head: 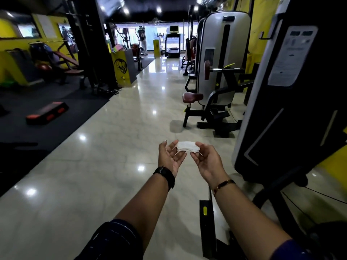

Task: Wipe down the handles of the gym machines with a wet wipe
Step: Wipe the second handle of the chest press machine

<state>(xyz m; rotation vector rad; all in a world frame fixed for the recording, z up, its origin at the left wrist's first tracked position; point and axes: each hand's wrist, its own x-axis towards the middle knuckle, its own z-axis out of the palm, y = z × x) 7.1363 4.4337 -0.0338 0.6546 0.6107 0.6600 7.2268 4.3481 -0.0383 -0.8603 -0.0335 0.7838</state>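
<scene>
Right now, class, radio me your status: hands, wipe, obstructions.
Left hand, right hand each pinch an end of the wet wipe. No handle touched yet. Black weight machine close on right.

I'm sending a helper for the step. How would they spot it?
Look at the black mat left of the shiny aisle. The step lies alone on it: a low black block with red inserts, unlike the tall racks behind.

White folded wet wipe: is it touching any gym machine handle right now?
No, the white folded wet wipe is held between the left hand and right hand above the glossy floor, clear of every machine.
</scene>
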